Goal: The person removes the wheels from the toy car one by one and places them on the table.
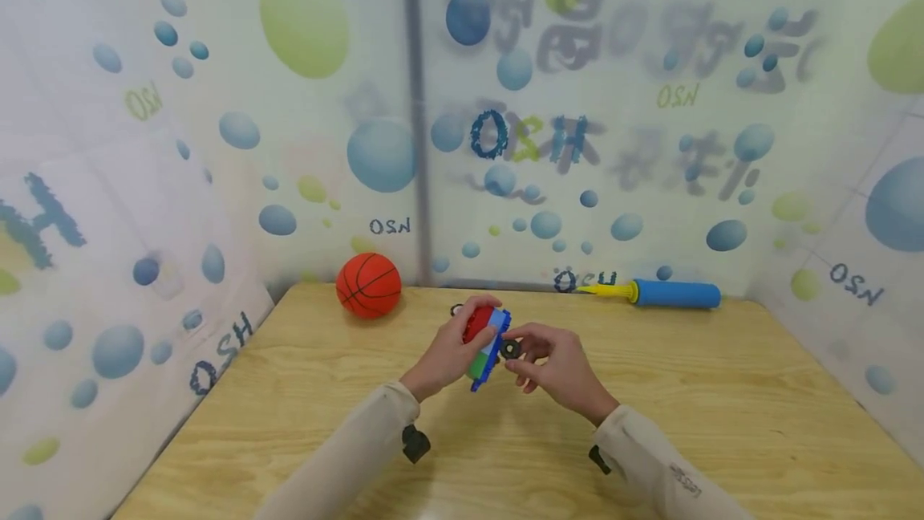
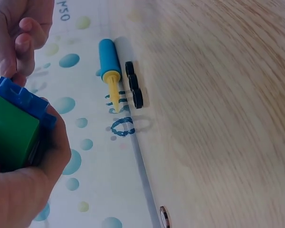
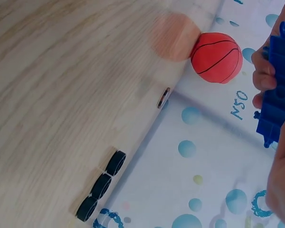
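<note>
My left hand (image 1: 449, 351) grips a toy block vehicle (image 1: 480, 363) made of red, light blue and green blocks on a blue base. The vehicle is tilted, its underside facing my right hand. Seen from the right wrist, the blue base (image 3: 279, 85) has small pegs along its edge and a hook at one end. Between thumb and fingertips, my right hand (image 1: 563, 363) pinches a small black wheel (image 1: 510, 349) close beside the base. Whether wheel and base touch, I cannot tell. In the left wrist view the wheel is hidden.
Three black wheels (image 2: 133, 83) stand in a row on the wooden table (image 1: 346, 400), near its far edge. A small round disc (image 3: 164, 98) lies further left. At the back are an orange-red basketball (image 1: 368, 286) and a blue pump (image 1: 678, 294) with yellow nozzle. Patterned sheets surround the table.
</note>
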Demonstrator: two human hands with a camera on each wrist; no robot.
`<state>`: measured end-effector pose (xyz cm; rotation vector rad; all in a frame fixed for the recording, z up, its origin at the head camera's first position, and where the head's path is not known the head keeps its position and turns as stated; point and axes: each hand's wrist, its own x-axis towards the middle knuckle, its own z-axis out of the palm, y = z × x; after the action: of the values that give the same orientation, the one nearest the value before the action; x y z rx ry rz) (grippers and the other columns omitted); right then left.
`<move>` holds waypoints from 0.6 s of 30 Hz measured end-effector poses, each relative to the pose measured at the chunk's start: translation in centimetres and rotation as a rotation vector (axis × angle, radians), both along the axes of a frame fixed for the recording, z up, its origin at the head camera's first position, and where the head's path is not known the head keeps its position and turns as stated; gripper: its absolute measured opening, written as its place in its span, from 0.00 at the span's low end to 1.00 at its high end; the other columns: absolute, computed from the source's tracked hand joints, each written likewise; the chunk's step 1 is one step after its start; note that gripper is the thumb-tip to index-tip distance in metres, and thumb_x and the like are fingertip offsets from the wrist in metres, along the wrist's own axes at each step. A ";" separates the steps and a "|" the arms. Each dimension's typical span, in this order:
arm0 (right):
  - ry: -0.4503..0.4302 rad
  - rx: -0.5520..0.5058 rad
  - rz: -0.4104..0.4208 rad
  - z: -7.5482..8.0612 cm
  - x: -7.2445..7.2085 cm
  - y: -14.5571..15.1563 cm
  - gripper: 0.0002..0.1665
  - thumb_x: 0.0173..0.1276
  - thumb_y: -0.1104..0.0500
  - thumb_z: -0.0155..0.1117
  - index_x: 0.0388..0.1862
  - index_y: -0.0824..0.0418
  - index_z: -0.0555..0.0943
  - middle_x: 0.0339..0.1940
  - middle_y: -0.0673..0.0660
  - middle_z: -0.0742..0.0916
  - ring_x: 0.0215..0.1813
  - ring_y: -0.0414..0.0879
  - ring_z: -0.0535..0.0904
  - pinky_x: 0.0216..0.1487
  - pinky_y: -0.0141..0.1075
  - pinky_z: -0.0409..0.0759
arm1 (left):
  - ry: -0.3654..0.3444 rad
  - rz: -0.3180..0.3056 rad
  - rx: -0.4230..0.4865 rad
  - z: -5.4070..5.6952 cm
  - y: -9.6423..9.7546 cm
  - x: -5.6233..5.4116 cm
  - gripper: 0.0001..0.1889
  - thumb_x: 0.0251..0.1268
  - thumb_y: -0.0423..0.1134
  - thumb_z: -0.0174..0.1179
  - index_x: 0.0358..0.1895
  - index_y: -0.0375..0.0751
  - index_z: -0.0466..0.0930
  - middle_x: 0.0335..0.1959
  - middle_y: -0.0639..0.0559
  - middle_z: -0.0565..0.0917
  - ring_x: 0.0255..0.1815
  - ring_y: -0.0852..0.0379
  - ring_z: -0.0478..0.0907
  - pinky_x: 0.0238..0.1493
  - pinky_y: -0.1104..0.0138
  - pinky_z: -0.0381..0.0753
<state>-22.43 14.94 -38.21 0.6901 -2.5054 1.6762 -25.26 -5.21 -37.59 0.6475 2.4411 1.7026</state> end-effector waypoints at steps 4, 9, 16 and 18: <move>0.016 0.035 -0.005 0.2 0.0 0.7 0.19 0.64 0.61 0.72 0.55 0.60 0.83 0.32 0.62 0.88 0.25 0.50 0.86 0.24 0.37 0.85 | -0.060 -0.022 0.017 0.0 -0.5 0.1 0.21 0.79 0.43 0.51 0.71 0.59 0.64 0.63 0.37 0.73 0.42 0.50 0.85 0.40 0.60 0.87; 0.056 0.074 -0.031 0.2 -0.3 1.8 0.19 0.64 0.58 0.73 0.54 0.56 0.85 0.35 0.59 0.89 0.24 0.42 0.84 0.25 0.36 0.84 | -0.099 -0.047 0.023 -0.2 -1.1 0.1 0.21 0.79 0.44 0.50 0.71 0.60 0.63 0.64 0.37 0.72 0.42 0.48 0.86 0.39 0.60 0.88; 0.183 0.168 -0.142 0.2 -0.6 3.3 0.17 0.60 0.58 0.76 0.49 0.55 0.88 0.35 0.53 0.85 0.30 0.38 0.76 0.30 0.29 0.79 | -0.134 -0.082 0.030 -0.3 -1.7 0.2 0.22 0.79 0.44 0.50 0.72 0.60 0.63 0.66 0.39 0.69 0.43 0.50 0.85 0.41 0.60 0.88; 0.205 0.188 -0.173 0.1 -0.7 3.7 0.17 0.59 0.59 0.77 0.48 0.56 0.88 0.31 0.52 0.82 0.28 0.37 0.73 0.31 0.28 0.77 | -0.140 -0.078 0.026 -0.4 -1.8 0.2 0.22 0.79 0.45 0.50 0.72 0.61 0.63 0.66 0.39 0.69 0.43 0.51 0.85 0.41 0.61 0.88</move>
<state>-23.17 18.68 -38.09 0.6037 -2.5140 1.2595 -25.07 -7.05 -37.95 0.5968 2.2726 1.6920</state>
